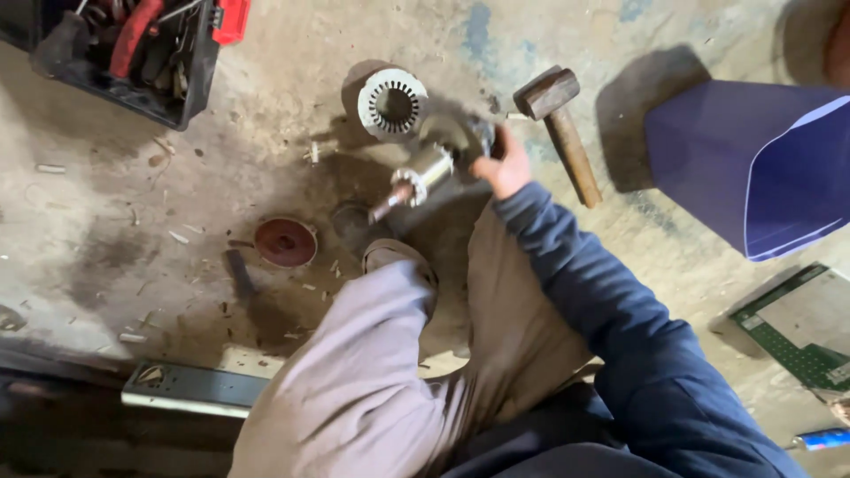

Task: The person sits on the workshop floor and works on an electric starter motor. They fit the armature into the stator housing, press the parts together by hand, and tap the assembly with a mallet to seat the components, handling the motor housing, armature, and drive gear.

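One right hand (pixel 501 166) clenched on one metal rotor (pixel 431 168), shaft tilted above dusty concrete floor (pixel 106 230). Left hand unseen. Alongside: one slotted steel stator ring (pixel 392 105), one wooden-handled hammer (pixel 558 124), one rust-red disc (pixel 285 242).

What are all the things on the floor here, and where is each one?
Toolbox: one, black, red latch, top left.
Slotted metal ring: one, silver, top middle.
Hammer: one, wooden handle, right of the ring.
Red disc: one, left of the knee.
Blue bin: one, far right.
Green board: one, lower right.
Metal bar: one, dark, bottom left.
Shaft part: one, silver, held.
Right hand: grips the shaft part; left hand unseen.
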